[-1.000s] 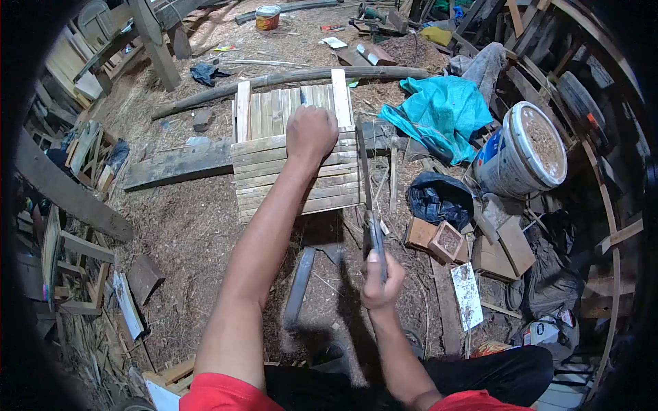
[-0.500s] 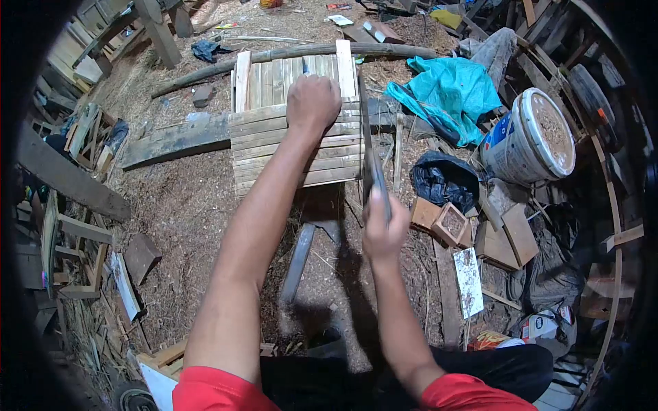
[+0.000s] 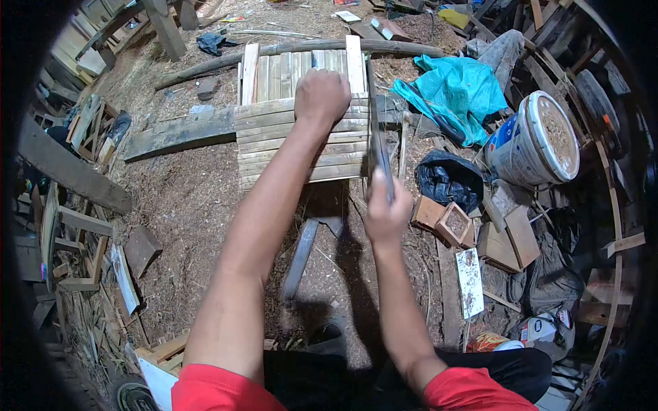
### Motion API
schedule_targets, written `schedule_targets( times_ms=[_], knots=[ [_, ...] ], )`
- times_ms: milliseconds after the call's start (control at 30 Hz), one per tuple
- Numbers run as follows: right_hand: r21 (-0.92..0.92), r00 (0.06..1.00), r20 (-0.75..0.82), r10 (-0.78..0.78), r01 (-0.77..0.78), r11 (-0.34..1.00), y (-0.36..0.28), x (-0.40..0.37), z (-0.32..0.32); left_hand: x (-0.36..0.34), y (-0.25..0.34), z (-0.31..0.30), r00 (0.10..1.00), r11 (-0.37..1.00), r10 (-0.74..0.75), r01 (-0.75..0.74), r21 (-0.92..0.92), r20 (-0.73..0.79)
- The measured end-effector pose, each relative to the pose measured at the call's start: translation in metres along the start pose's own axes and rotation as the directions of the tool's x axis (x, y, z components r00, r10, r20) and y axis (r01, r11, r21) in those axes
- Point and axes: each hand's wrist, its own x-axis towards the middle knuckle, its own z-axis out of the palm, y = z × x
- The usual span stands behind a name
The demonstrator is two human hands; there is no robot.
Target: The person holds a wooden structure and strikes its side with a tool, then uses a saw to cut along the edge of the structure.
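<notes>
A panel of narrow wooden slats (image 3: 281,154) lies across a wooden frame of upright boards (image 3: 281,75), raised above the ground. My left hand (image 3: 322,94) is closed in a fist at the panel's far edge; its fingers are hidden behind the knuckles. In my right hand (image 3: 388,209) is the handle of what looks like a handsaw (image 3: 379,147), its long thin blade seen edge-on. The blade runs along the right ends of the slats, pointing away from me. Whether its edge bites into the wood cannot be made out.
A thick plank (image 3: 178,135) and a long pole (image 3: 205,71) lie behind the frame. To the right are a teal tarp (image 3: 456,92), a white bucket (image 3: 531,140), a black plastic bag (image 3: 449,181) and wooden blocks (image 3: 504,243). Sawdust and scraps cover the ground.
My right hand has moved slightly forward along the slat ends with the handsaw. My left fist stays on the panel. The whole view has shifted a little.
</notes>
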Motion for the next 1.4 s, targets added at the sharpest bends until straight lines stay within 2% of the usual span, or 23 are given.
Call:
schedule_targets(
  times_ms=[100, 233, 267, 367, 467, 500, 533, 567, 600, 700, 767, 800, 900, 1000, 1067, 1300, 1333, 1367, 1400],
  knots=[
    [-0.009, 1.0, -0.011, -0.004, 0.004, 1.0, 0.0, -0.061, -0.027, 0.0, 0.001, -0.005, 0.998, 0.996, 0.057, -0.057, 0.067, -0.005],
    [-0.029, 1.0, 0.017, -0.014, 0.014, 0.999, 0.006, -0.022, -0.017, -0.005, -0.005, 0.018, 0.986, 0.983, 0.058, -0.029, 0.179, -0.156],
    [-0.032, 1.0, 0.019, -0.014, 0.015, 0.999, 0.006, 0.005, -0.006, -0.003, -0.004, 0.012, 0.999, 0.99, -0.022, 0.018, 0.139, 0.031],
    [-0.038, 1.0, 0.006, 0.018, -0.018, 0.999, 0.004, 0.004, -0.003, 0.0, -0.005, 0.014, 1.0, 0.993, -0.016, 0.016, 0.115, -0.009],
    [0.025, 0.999, -0.031, 0.005, -0.004, 1.0, 0.018, -0.059, -0.028, 0.002, -0.002, 0.013, 0.999, 0.992, -0.042, 0.038, 0.119, 0.034],
    [0.05, 0.999, -0.03, -0.029, 0.031, 0.998, 0.015, -0.052, -0.026, 0.006, -0.004, 0.014, 0.998, 0.992, -0.053, 0.048, 0.113, 0.038],
    [0.067, 0.999, -0.031, -0.043, 0.045, 0.997, 0.011, -0.053, -0.027, 0.006, -0.006, 0.017, 0.999, 0.993, -0.025, 0.028, 0.114, -0.03],
    [0.083, 0.998, -0.041, -0.047, 0.05, 0.995, 0.006, -0.056, -0.028, 0.007, -0.007, 0.021, 1.0, 0.995, -0.027, 0.027, 0.1, -0.007],
    [0.059, 1.0, -0.007, -0.02, 0.021, 0.998, 0.0, -0.038, -0.022, 0.012, -0.005, 0.013, 1.0, 0.996, -0.029, 0.028, 0.087, 0.007],
    [-0.028, 0.997, 0.002, -0.082, 0.082, 0.996, -0.003, 0.006, -0.002, 0.021, -0.007, 0.008, 0.999, 0.997, -0.04, 0.041, 0.063, -0.013],
    [-0.028, 0.996, -0.008, -0.088, 0.088, 0.996, 0.004, -0.015, -0.011, 0.022, -0.01, 0.015, 0.998, 0.998, -0.037, 0.039, 0.053, -0.042],
    [-0.029, 0.996, -0.009, -0.092, 0.092, 0.995, 0.006, -0.031, -0.017, 0.022, -0.013, 0.02, 0.995, 0.997, -0.012, 0.02, 0.073, -0.102],
    [0.011, 0.999, -0.045, -0.024, 0.024, 1.0, 0.003, -0.074, -0.031, 0.024, -0.01, 0.015, 0.998, 0.996, -0.066, 0.067, 0.058, -0.025],
    [-0.018, 1.0, 0.003, -0.003, 0.003, 1.0, 0.0, -0.02, -0.014, 0.022, -0.01, 0.015, 0.998, 0.997, -0.042, 0.046, 0.066, -0.055],
    [-0.049, 0.998, -0.01, -0.068, 0.067, 0.997, 0.005, 0.009, 0.001, 0.023, -0.015, 0.02, 0.991, 0.997, -0.024, 0.034, 0.07, -0.13],
    [0.001, 0.992, -0.032, -0.12, 0.12, 0.993, 0.002, -0.059, -0.029, 0.021, -0.013, 0.023, 0.991, 0.993, -0.04, 0.053, 0.101, -0.126],
    [0.01, 0.997, -0.025, -0.071, 0.072, 0.997, 0.0, -0.042, -0.025, 0.019, -0.012, 0.022, 0.993, 0.994, -0.04, 0.052, 0.098, -0.114],
    [0.06, 0.998, -0.02, 0.064, -0.063, 0.996, 0.0, -0.025, -0.016, 0.023, -0.012, 0.019, 0.992, 0.994, -0.037, 0.049, 0.096, -0.117],
    [-0.006, 1.0, -0.004, -0.002, 0.002, 1.0, 0.002, 0.001, -0.006, 0.023, -0.015, 0.027, 0.982, 0.992, -0.015, 0.038, 0.124, -0.187]
  ],
)
